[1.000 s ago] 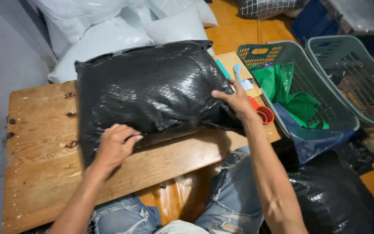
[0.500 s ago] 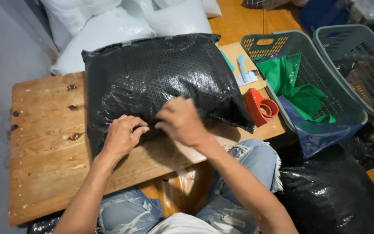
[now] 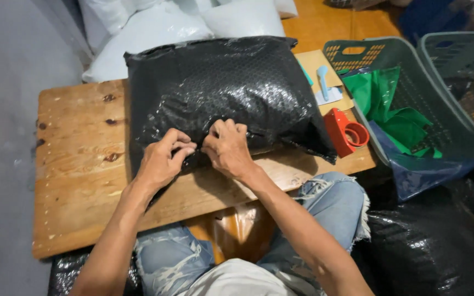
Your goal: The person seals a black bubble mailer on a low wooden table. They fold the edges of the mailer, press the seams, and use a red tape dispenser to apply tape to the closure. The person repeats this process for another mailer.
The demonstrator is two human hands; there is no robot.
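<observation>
**K:** Wooden table [image 3: 78,181], pale planks with dark knots, fills the left and middle of the view. What's on it?

**R:** Black bubble-wrap parcel [image 3: 220,93], pillow-shaped, glossy. Sits on the far-centre part of the table, near edge hanging toward the person. Biggest item on the top.

**K:** Right of it?

**R:** Two green plastic laundry baskets. Nearer basket [image 3: 412,71] is just beside the table's right end, holding green fabric [image 3: 390,109] and a dark blue bag [image 3: 429,170]. Second basket [image 3: 467,77] is further right, partly cut off by the frame.

**K:** Far side?

**R:** White stuffed bags [image 3: 154,27] piled beyond the table. More black wrapped bundles [image 3: 434,246] on the floor, near right.

**K:** Hands?

**R:** Both on the parcel's near edge, close together. Left hand [image 3: 163,159] fingers curled narrow, pinching the black wrap. Right hand [image 3: 227,148] also curled, fingertips pressing and gripping the same fold just to the right. Thumbs almost touching.

**K:** Small stuff?

**R:** Red tape dispenser [image 3: 344,131] on the table's right end, touching the parcel's right corner. Beyond it, a brown cardboard sheet [image 3: 316,60] with a light blue cutter [image 3: 323,79] lying on a white slip. Person's torn blue jeans [image 3: 330,203] show below the near table edge.
</observation>
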